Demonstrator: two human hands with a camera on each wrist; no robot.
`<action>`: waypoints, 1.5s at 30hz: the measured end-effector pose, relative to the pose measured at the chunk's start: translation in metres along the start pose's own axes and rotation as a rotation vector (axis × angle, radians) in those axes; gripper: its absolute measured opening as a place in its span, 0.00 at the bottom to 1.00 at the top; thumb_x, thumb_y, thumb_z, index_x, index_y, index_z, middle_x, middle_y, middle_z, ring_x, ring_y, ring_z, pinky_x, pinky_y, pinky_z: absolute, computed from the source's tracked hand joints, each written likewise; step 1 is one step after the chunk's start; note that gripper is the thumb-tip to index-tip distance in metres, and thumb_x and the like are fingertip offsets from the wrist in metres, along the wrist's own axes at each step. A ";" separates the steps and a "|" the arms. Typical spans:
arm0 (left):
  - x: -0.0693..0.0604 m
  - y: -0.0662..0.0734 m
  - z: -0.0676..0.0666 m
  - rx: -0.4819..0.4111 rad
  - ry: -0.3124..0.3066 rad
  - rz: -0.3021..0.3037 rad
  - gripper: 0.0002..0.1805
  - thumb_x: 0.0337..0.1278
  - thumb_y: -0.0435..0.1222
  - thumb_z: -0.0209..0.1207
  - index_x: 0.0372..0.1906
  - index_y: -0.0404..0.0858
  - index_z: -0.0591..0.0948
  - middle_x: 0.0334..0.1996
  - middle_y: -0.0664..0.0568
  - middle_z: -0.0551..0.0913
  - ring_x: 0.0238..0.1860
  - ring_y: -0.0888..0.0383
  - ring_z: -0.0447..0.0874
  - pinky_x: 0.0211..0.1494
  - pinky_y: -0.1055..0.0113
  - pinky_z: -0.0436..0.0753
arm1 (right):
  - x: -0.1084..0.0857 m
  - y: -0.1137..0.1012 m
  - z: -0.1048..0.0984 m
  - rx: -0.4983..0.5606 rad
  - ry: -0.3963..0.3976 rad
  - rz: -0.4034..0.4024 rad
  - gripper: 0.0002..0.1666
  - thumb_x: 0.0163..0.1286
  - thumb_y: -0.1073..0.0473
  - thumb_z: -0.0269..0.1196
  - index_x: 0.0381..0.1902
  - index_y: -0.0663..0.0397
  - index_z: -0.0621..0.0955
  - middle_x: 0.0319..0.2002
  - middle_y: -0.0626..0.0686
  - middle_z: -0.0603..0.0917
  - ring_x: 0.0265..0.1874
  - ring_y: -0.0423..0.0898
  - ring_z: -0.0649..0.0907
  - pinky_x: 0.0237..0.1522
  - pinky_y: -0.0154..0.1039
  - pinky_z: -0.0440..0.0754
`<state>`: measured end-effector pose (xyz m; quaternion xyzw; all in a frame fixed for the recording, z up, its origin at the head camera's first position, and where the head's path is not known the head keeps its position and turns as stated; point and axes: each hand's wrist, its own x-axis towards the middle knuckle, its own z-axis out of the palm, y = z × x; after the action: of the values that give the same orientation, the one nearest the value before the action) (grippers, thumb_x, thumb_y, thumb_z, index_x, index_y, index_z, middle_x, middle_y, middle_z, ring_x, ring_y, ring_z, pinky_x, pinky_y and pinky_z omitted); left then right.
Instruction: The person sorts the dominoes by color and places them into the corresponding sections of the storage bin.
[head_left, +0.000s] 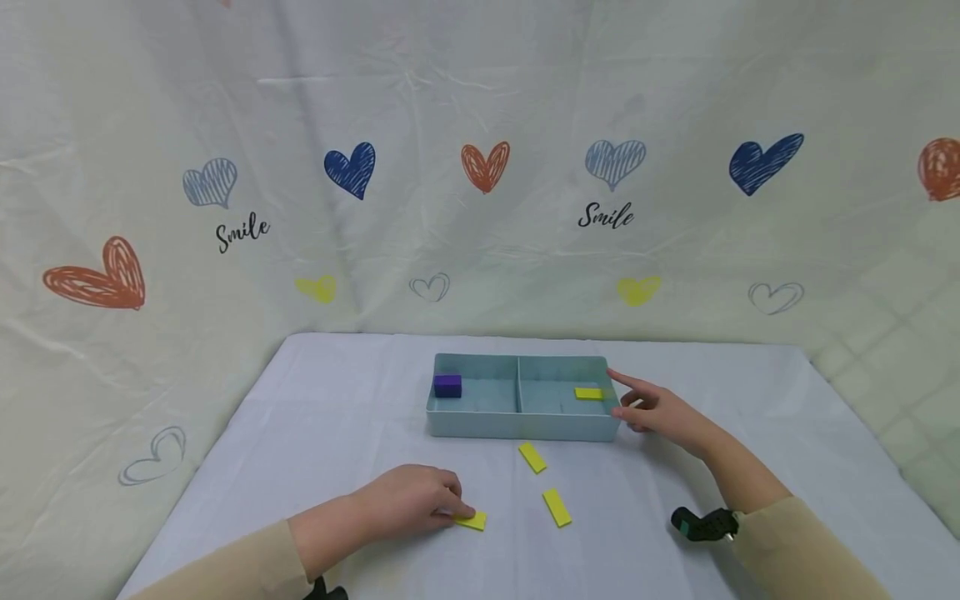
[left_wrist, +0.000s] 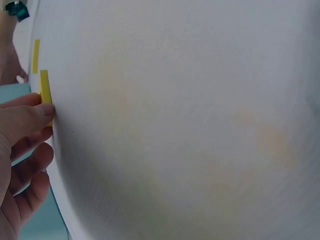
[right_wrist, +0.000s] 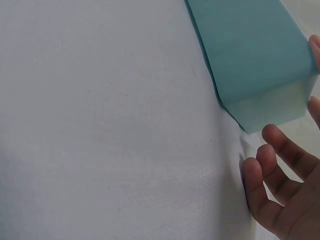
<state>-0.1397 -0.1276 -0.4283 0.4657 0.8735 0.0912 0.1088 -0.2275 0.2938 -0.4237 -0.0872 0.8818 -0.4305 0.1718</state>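
Observation:
Near the front of the table my left hand (head_left: 416,500) pinches a thin yellow block (head_left: 472,522) between thumb and fingers. The left wrist view shows the thumb on this yellow block (left_wrist: 46,90) and the other fingers loosely bent. A pale blue two-compartment box (head_left: 517,427) stands farther back. My right hand (head_left: 663,414) touches its right end, index finger and thumb spread near the two corners. The remaining fingers of that hand are bent beside the end wall (right_wrist: 272,105). One yellow block (head_left: 588,393) lies in the right compartment, and a purple block (head_left: 447,386) in the left.
Two more loose yellow blocks, one (head_left: 532,457) close to the box's front wall and another (head_left: 557,507) nearer me, lie on the white tablecloth (head_left: 360,417). A divider (head_left: 518,385) splits the box. Behind the table hangs a heart-printed curtain (head_left: 525,250).

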 end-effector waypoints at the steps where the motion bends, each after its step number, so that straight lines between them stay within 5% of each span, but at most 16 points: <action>1: 0.000 0.000 0.000 0.000 0.003 0.002 0.18 0.60 0.40 0.67 0.55 0.59 0.85 0.40 0.67 0.81 0.35 0.73 0.75 0.39 0.79 0.76 | 0.000 0.000 0.000 0.000 0.000 0.001 0.45 0.70 0.46 0.64 0.79 0.40 0.56 0.56 0.62 0.74 0.45 0.51 0.80 0.47 0.42 0.81; 10: -0.003 -0.001 0.000 -0.037 0.025 -0.011 0.18 0.61 0.39 0.67 0.55 0.58 0.86 0.41 0.66 0.81 0.37 0.72 0.76 0.42 0.78 0.76 | 0.000 0.001 0.000 -0.006 0.000 0.002 0.45 0.70 0.45 0.63 0.79 0.39 0.56 0.56 0.62 0.74 0.44 0.51 0.80 0.46 0.42 0.80; 16: -0.002 -0.003 -0.005 -0.085 0.114 -0.053 0.17 0.61 0.38 0.66 0.53 0.57 0.86 0.44 0.65 0.82 0.41 0.70 0.79 0.46 0.75 0.78 | 0.001 0.002 0.000 -0.008 0.003 0.002 0.45 0.70 0.45 0.63 0.79 0.39 0.56 0.56 0.62 0.74 0.43 0.51 0.80 0.46 0.43 0.80; 29: 0.013 -0.009 -0.036 -0.036 0.206 -0.087 0.17 0.62 0.38 0.66 0.55 0.55 0.86 0.45 0.61 0.84 0.42 0.66 0.81 0.43 0.74 0.79 | 0.001 0.004 0.001 -0.010 0.006 0.009 0.45 0.70 0.45 0.64 0.79 0.37 0.56 0.57 0.62 0.73 0.44 0.50 0.81 0.47 0.43 0.80; 36: 0.037 -0.020 -0.053 -0.045 0.307 -0.098 0.19 0.61 0.37 0.66 0.56 0.55 0.85 0.47 0.60 0.82 0.42 0.64 0.82 0.41 0.74 0.79 | 0.004 0.004 0.002 -0.009 0.009 0.013 0.45 0.69 0.44 0.64 0.79 0.36 0.57 0.57 0.62 0.74 0.43 0.50 0.80 0.45 0.42 0.79; 45: 0.087 -0.022 -0.062 -0.061 0.308 -0.106 0.19 0.64 0.38 0.64 0.58 0.57 0.84 0.49 0.61 0.82 0.48 0.62 0.82 0.46 0.72 0.79 | 0.003 0.007 0.001 -0.011 0.018 0.024 0.46 0.69 0.44 0.64 0.79 0.37 0.58 0.56 0.61 0.74 0.42 0.50 0.80 0.45 0.41 0.79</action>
<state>-0.2209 -0.0706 -0.3838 0.3959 0.9000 0.1821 -0.0080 -0.2301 0.2964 -0.4304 -0.0736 0.8867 -0.4242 0.1685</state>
